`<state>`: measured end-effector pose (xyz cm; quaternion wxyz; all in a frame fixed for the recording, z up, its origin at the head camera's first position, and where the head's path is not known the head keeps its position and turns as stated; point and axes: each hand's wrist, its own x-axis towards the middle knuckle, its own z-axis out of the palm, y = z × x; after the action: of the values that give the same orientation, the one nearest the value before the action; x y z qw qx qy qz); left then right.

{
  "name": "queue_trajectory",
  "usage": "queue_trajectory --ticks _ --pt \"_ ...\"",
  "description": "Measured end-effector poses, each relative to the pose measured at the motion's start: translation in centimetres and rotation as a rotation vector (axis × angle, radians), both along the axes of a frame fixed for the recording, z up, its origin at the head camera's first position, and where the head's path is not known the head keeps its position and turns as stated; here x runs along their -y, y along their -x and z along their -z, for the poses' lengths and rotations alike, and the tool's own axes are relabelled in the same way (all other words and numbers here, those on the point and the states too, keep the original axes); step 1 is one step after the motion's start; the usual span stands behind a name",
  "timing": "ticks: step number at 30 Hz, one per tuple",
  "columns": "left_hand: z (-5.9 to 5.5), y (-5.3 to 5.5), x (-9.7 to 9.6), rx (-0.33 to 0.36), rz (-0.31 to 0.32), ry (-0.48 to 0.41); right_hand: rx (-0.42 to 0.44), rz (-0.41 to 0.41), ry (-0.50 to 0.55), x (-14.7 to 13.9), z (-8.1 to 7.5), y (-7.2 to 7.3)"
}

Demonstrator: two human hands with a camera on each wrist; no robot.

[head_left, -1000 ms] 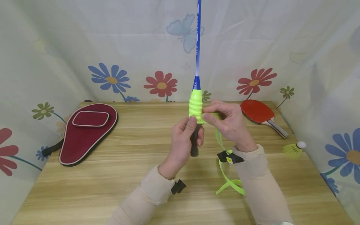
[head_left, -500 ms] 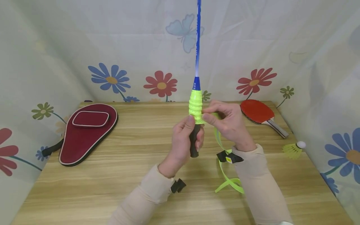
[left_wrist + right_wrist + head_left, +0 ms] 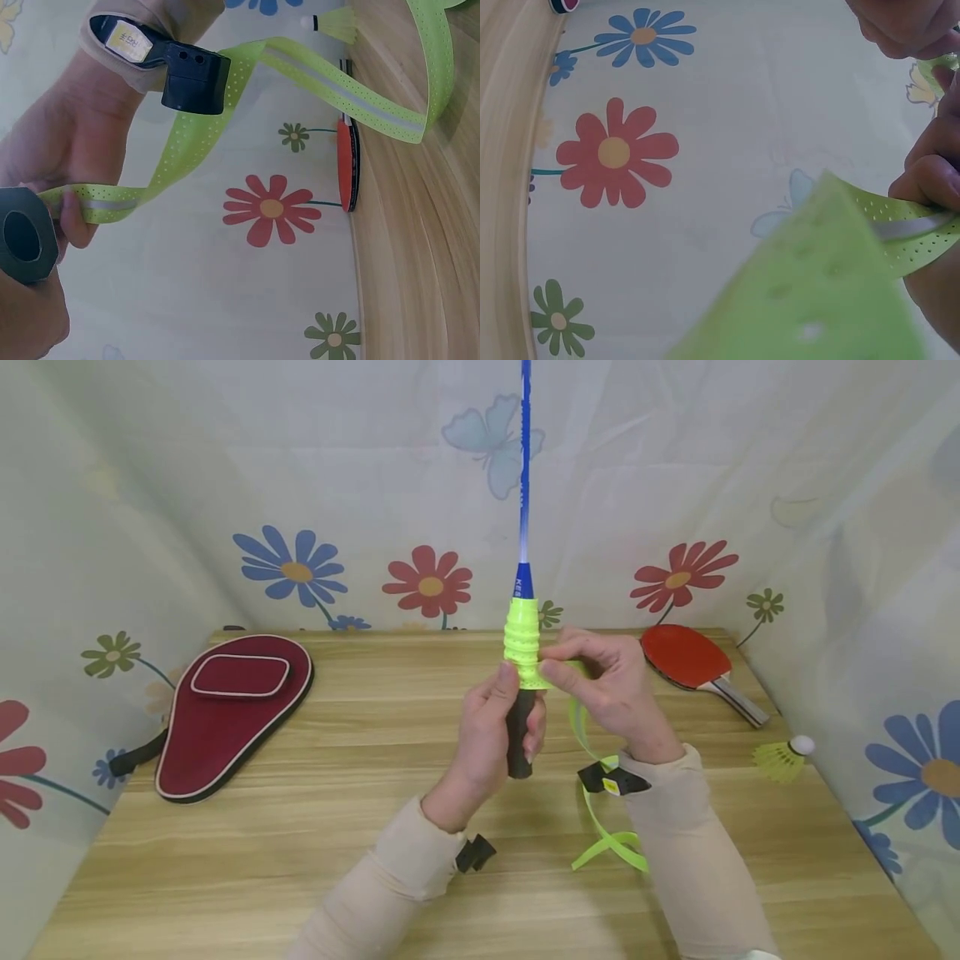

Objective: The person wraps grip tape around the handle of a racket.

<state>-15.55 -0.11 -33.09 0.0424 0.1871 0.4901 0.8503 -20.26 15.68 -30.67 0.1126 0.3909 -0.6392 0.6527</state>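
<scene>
My left hand (image 3: 483, 735) grips the dark handle (image 3: 519, 747) of an upright badminton racket, its blue shaft (image 3: 525, 460) running out of view at the top. Yellow-green grip tape (image 3: 522, 631) is wound in overlapping ridges round the upper handle; below it the handle is bare. On the right, my right hand (image 3: 611, 685) pinches the tape close to the handle between thumb and fingers. A loose tail of tape (image 3: 596, 814) hangs to the table. The left wrist view shows the handle's hollow butt end (image 3: 46, 238) and the perforated tape (image 3: 184, 150) with a grey centre stripe.
A maroon paddle case (image 3: 232, 727) lies on the left of the wooden table (image 3: 337, 860). At the right are a red table tennis paddle (image 3: 684, 653) and a yellow shuttlecock (image 3: 783, 758). A flowered curtain (image 3: 360, 460) encloses the back and sides.
The racket has turned slightly and its shaft leans a touch further left. My left thumb has shifted slightly up and left, while my right hand stays nearly still.
</scene>
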Motion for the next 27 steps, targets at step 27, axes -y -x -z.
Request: queue_trajectory --ticks 27 --pt "0.01 -0.31 0.14 -0.061 0.101 -0.042 -0.017 0.002 -0.132 -0.05 0.05 -0.29"
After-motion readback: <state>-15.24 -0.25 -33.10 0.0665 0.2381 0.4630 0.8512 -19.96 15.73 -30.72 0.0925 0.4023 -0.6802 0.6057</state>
